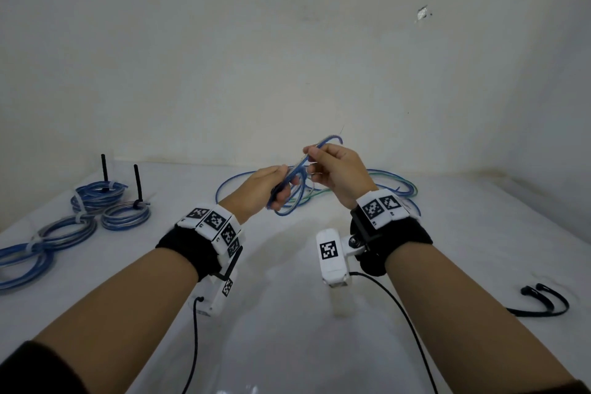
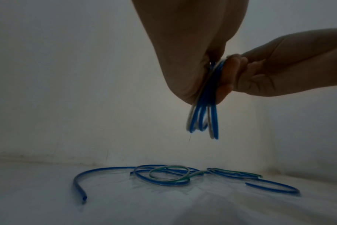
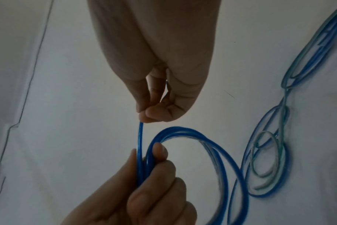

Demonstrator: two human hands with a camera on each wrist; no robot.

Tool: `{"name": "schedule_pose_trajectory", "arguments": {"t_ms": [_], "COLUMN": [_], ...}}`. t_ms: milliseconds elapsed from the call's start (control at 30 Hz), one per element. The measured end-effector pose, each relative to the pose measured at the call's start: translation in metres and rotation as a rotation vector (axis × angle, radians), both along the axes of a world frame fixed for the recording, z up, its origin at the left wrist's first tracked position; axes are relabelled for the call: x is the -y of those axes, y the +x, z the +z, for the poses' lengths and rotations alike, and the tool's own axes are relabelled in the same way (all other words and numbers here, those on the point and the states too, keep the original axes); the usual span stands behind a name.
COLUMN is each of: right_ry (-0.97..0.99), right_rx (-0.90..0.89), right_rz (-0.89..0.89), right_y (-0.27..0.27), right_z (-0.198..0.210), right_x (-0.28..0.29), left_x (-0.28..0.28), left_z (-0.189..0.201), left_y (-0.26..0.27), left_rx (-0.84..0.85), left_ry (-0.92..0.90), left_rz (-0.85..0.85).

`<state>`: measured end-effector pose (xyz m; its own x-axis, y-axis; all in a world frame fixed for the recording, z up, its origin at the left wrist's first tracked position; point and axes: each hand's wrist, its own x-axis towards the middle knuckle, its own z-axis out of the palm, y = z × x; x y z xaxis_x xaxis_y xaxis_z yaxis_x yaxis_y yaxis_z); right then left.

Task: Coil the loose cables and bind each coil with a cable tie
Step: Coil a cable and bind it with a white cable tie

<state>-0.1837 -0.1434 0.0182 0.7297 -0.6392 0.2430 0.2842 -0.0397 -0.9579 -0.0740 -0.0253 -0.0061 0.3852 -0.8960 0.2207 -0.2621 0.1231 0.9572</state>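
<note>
Grip: left hand (image 1: 271, 187) clutches blue coil (image 3: 192, 152); right hand (image 1: 335, 173) pinches its free end.
Axis: end runs straight up from left grip (right nearer).

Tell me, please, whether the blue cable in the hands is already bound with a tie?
Coiled, not bound. The left hand grips the blue cable loops, the right hand pinches a strand; no tie shows.

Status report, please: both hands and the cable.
Left hand grips blue cable coil. Right hand pinches its free end. Loose cables lie beyond, clear.

Loose cables (image 1: 388, 184) behind; near tabletop (image 1: 281, 323) open
</note>
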Motion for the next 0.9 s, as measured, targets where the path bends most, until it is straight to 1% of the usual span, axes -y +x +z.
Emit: {"name": "schedule_pose_trajectory", "arguments": {"t_ms": [67, 133, 167, 200, 267, 333, 367, 433, 500, 633, 733, 900], "right_ry": [0.114, 0.204, 0.222, 0.194, 0.020, -0.235, -0.366, -0.611, -0.740, -0.736, -0.686, -0.594], "right_rx": [0.036, 0.040, 0.015, -0.037, -0.182, -0.234, -0.224, -0.226, -0.228, -0.169, -0.114, -0.086], "right_rz": [-0.025, -0.060, -0.085, -0.128, -0.263, -0.386, -0.376, -0.292, -0.304, -0.374, -0.427, -0.477], "right_y": [0.000, 0.001, 0.002, 0.002, 0.004, 0.006, 0.005, 0.004, 0.002, 0.002, 0.005, 0.007], "right_z": [-0.001, -0.004, -0.006, -0.008, -0.016, -0.023, -0.027, -0.033, -0.036, -0.038, -0.037, -0.036], "right_x": [0.004, 0.005, 0.005, 0.006, 0.011, 0.016, 0.018, 0.021, 0.021, 0.023, 0.023, 0.027], "left_x": [0.000, 0.000, 0.000, 0.000, 0.000, 0.000, 0.000, 0.000, 0.000, 0.000, 0.001, 0.000], "left_z": [0.002, 0.005, 0.005, 0.006, 0.007, 0.008, 0.008, 0.010, 0.010, 0.009, 0.003, 0.000], "left_y": [-0.001, -0.003, -0.004, -0.003, -0.003, -0.003, -0.003, -0.001, 0.000, 0.002, 0.003, 0.002], "left_rx": [-0.030, -0.043, -0.048, -0.057, -0.094, -0.139, -0.152, -0.160, -0.151, -0.127, -0.153, -0.123], "left_ry": [0.036, 0.063, 0.069, 0.068, 0.052, 0.029, 0.019, 0.009, 0.003, 0.046, 0.091, 0.122], "left_rz": [-0.061, -0.074, -0.062, -0.046, -0.006, 0.023, 0.030, 0.035, 0.039, 0.024, -0.035, -0.101]}}
